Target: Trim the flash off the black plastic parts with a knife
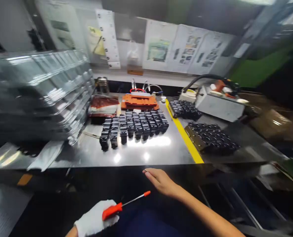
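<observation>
Firmly screwdriver (123,205) in left hand (95,219)

A red-handled screwdriver (121,205) is gripped in a white-gloved left hand (95,220) below the edge of a shiny metal workbench (136,153). The bare right hand (161,181) is held empty, fingers together, just under that edge. Rows of small black parts (134,126) are stood on the bench, beside a yellow stripe (183,133). An orange fixture (139,101) is seen behind them.
</observation>
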`<state>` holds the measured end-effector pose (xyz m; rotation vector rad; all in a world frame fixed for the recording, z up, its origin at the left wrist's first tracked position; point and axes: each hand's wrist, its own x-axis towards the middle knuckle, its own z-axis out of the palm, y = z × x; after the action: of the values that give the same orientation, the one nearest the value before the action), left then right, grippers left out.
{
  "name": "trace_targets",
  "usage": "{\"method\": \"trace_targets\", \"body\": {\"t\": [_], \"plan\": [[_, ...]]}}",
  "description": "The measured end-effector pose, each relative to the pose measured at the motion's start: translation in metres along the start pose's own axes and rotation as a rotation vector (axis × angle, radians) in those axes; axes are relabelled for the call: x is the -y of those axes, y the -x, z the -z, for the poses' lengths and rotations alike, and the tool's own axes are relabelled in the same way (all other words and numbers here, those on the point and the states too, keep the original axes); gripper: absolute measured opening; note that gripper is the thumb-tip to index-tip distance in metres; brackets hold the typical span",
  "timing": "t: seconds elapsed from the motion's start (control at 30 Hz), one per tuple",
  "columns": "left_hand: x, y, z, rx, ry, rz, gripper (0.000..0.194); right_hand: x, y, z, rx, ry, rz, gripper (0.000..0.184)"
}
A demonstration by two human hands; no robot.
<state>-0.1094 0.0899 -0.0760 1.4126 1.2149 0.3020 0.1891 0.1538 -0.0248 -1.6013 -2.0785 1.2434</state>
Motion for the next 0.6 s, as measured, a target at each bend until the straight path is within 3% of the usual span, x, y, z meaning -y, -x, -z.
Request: {"method": "trace_targets", "body": {"t": [0.1, 0.2, 0.27, 0.47, 0.6], "plan": [[0.023, 0.021, -0.009, -0.076, 0.024, 0.024, 0.046, 0.069, -0.056, -0.014, 0.094, 0.469, 0.277, 0.037], [0.032, 0.045, -0.016, -0.177, 0.073, 0.003, 0.056, 0.127, -0.103, -0.051, 0.151, 0.563, 0.375, 0.034], [0.031, 0.059, -0.018, -0.23, 0.114, -0.008, 0.055, 0.152, -0.128, -0.075, 0.144, 0.587, 0.405, 0.032], [0.023, 0.079, -0.013, -0.425, 0.213, -0.066, 0.043, 0.188, -0.172, -0.12, 0.053, 0.596, 0.492, 0.036], [0.025, 0.083, -0.015, -0.591, 0.321, -0.047, 0.041, 0.197, -0.182, -0.113, 0.049, 0.553, 0.621, 0.035]]}}
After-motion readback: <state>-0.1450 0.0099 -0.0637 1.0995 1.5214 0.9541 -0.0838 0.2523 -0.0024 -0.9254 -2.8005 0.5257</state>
